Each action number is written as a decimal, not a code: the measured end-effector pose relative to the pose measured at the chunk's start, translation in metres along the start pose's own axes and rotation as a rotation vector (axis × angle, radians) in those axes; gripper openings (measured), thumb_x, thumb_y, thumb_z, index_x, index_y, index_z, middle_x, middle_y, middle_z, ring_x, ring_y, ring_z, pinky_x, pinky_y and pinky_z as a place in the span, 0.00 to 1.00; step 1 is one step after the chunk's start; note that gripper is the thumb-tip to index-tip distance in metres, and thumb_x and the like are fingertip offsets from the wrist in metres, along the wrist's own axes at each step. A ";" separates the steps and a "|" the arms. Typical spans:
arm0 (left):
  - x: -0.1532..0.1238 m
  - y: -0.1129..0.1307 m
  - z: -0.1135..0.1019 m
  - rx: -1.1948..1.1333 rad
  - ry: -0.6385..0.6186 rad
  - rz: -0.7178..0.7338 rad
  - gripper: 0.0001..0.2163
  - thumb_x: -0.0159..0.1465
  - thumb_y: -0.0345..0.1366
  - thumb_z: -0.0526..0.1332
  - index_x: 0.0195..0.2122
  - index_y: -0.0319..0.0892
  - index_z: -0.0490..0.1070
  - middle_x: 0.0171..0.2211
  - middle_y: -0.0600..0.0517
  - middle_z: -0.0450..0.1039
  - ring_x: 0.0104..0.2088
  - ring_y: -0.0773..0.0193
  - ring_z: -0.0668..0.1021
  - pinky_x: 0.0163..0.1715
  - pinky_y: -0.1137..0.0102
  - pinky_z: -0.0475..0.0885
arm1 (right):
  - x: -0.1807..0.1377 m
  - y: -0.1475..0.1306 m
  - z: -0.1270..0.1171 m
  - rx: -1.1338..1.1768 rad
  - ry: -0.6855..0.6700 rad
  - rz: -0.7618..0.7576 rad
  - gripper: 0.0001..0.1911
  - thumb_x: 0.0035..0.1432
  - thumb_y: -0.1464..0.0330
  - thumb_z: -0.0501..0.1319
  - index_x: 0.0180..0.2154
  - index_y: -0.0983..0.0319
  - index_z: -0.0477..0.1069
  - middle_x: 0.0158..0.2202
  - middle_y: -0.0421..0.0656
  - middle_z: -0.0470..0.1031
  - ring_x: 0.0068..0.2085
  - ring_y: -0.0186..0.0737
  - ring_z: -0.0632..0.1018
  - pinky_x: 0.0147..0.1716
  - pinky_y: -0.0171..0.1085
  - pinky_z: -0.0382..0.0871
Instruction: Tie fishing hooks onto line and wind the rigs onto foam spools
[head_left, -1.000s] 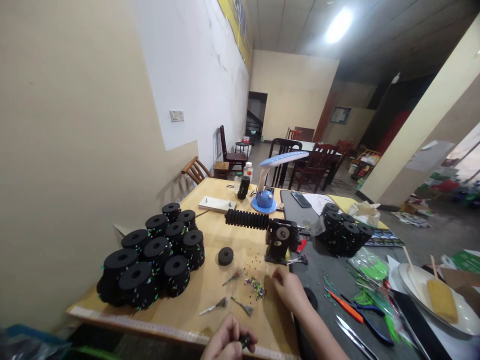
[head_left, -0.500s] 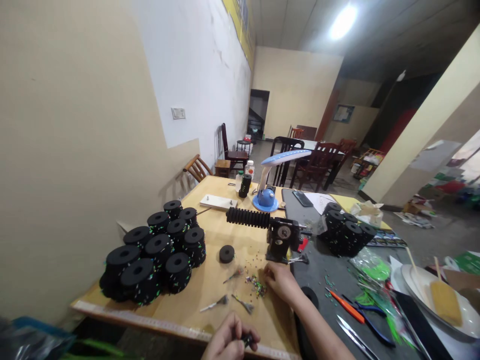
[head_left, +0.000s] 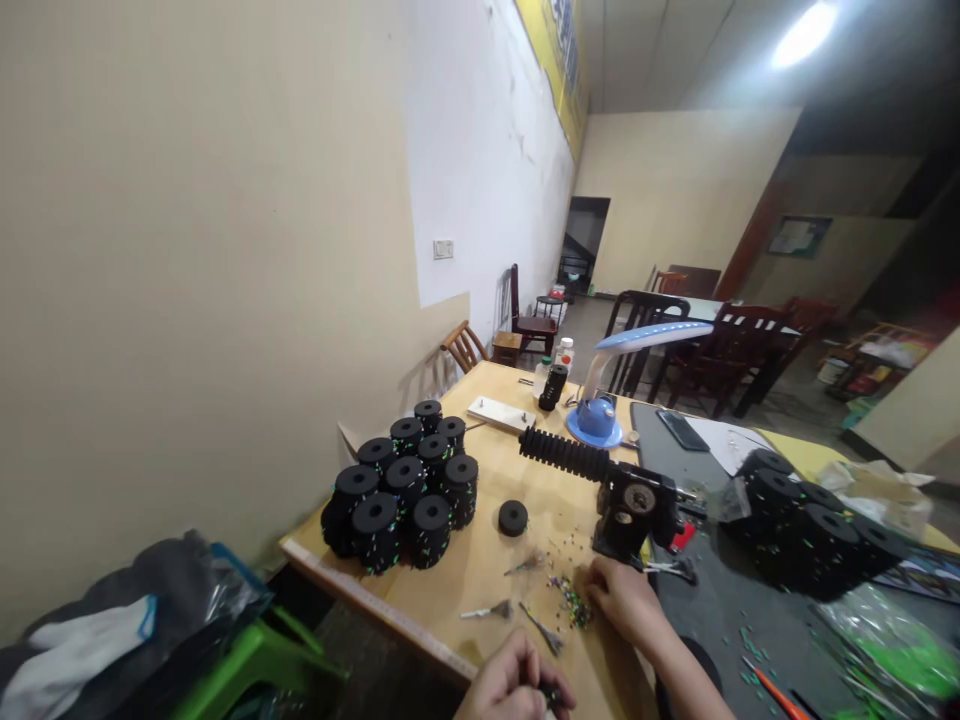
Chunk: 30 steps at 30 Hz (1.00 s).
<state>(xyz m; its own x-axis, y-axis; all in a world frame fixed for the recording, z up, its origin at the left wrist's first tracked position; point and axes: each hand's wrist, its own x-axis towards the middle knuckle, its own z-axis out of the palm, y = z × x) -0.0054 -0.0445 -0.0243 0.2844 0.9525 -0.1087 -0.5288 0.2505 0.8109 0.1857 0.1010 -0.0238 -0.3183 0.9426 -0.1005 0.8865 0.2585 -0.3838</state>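
Observation:
My left hand (head_left: pixel 514 680) is closed near the table's front edge, its thumb and fingers pinched round a small dark piece (head_left: pixel 551 692) mostly hidden by the fingers. Beyond it my right hand (head_left: pixel 621 598) rests on the wood with curled fingers, right beside a scatter of tiny coloured beads (head_left: pixel 574 605); its fingertips are largely hidden, so what they hold cannot be made out. Left of the beads lie small brush-like pieces with dark flared ends (head_left: pixel 499 608). A flat black foam ring (head_left: pixel 513 518) lies farther back. Behind my right hand stands a black clamp-like device (head_left: pixel 636 510) bearing a ribbed black rod (head_left: pixel 564 455).
Stacked black foam spools (head_left: pixel 405 480) with coloured bits fill the table's left; more spools (head_left: pixel 817 520) stand on the grey mat (head_left: pixel 720 560) at right. A blue lamp (head_left: pixel 596 418) and phone (head_left: pixel 682 430) sit behind. A green stool (head_left: pixel 255 665) is below left.
The view has turned left, so the table and both hands appear farther right and the green stool shows more. Both hands keep nearly the same places over the table.

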 end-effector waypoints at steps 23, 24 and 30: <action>-0.007 -0.004 0.009 0.208 0.014 0.114 0.08 0.56 0.30 0.59 0.31 0.45 0.58 0.31 0.56 0.61 0.33 0.65 0.64 0.35 0.69 0.62 | -0.126 -0.070 0.023 1.213 -0.002 -0.122 0.22 0.58 0.47 0.59 0.32 0.60 0.68 0.34 0.41 0.70 0.27 0.33 0.72 0.28 0.34 0.70; -0.008 -0.003 0.010 0.210 0.014 0.119 0.08 0.57 0.30 0.59 0.31 0.45 0.58 0.31 0.56 0.61 0.34 0.65 0.64 0.36 0.69 0.62 | -0.126 -0.070 0.023 1.218 0.001 -0.123 0.22 0.59 0.47 0.59 0.33 0.61 0.68 0.34 0.41 0.70 0.27 0.33 0.72 0.29 0.34 0.70; -0.009 0.000 0.014 0.253 0.013 0.150 0.09 0.57 0.32 0.60 0.32 0.45 0.57 0.32 0.55 0.62 0.36 0.63 0.65 0.38 0.68 0.63 | -0.128 -0.070 0.023 1.206 0.006 -0.130 0.20 0.60 0.50 0.59 0.35 0.61 0.69 0.34 0.41 0.71 0.28 0.35 0.73 0.30 0.35 0.69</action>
<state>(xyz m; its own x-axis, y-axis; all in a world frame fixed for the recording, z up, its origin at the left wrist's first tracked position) 0.0031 -0.0560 -0.0150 0.2064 0.9783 0.0172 -0.3479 0.0570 0.9358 0.1568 -0.0426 -0.0048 -0.3773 0.9261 0.0055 -0.0347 -0.0082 -0.9994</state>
